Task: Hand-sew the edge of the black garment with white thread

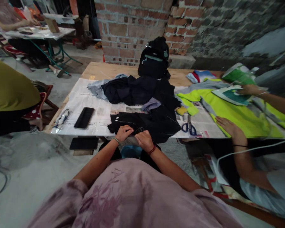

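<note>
A black garment (154, 122) lies over the table's front edge, its near part between my hands. My left hand (123, 132) is closed with its fingers pinching the cloth at that edge. Close beside it, my right hand (144, 141) grips the same garment, fingers bent. Some thin light thread-like lines show on the cloth between them; I cannot make out more. Behind it rests a heap of dark clothing (133, 90), with a grey-blue cloth (97, 88) under its left end and a small purple-grey piece (152, 104) at its front.
On the newspaper-covered table (73, 95) lie a phone (84, 117), glasses (61, 118) and blue-handled scissors (189, 128). A black backpack (154, 60) stands at the back. At right, a co-worker moves an iron (235, 94) over a yellow-green garment (237, 117). Another person sits at left.
</note>
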Motion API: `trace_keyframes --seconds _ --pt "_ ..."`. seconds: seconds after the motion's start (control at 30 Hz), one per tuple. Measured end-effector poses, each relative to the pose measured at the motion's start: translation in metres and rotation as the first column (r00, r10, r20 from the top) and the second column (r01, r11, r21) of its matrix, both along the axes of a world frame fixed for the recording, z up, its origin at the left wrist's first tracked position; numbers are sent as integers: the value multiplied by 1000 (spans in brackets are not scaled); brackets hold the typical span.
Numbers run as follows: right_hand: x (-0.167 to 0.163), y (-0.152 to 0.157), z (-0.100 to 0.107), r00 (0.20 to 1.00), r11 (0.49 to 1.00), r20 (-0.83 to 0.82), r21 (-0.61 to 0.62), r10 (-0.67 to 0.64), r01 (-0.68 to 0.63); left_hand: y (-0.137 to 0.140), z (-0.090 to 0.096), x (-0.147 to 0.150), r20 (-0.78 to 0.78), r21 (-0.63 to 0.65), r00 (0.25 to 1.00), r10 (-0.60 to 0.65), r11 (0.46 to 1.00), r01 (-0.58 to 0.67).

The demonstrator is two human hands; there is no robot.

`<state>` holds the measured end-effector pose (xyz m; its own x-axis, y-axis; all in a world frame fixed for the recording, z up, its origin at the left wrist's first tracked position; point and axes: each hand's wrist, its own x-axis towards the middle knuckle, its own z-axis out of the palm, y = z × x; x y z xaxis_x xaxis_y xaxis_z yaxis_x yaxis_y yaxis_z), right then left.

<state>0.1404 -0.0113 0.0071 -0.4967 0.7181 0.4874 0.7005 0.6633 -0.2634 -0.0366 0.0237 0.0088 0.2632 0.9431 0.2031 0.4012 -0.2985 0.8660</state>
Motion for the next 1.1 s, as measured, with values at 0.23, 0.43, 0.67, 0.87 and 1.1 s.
trace_keyframes --seconds 0.23,0.43,0.67,0.87,1.1 --pt "5 -13 -10 999 998 16 54 -46 45 14 19 6 65 -224 990 124 969 -106" --pt "-1 -11 -2 998 991 20 125 -55 52 10 30 33 -424 -52 892 153 980 -193" --pt "1 -10 -4 997 993 39 99 -68 64 24 35 32 72 -538 963 261 823 -183" --pt "1 -9 -2 999 995 5 83 -48 48 25 48 11 508 -578 828 236 806 125" --pt "3 -8 -6 997 998 -60 21 -53 55 42 55 4 577 -448 762 293 894 -4"
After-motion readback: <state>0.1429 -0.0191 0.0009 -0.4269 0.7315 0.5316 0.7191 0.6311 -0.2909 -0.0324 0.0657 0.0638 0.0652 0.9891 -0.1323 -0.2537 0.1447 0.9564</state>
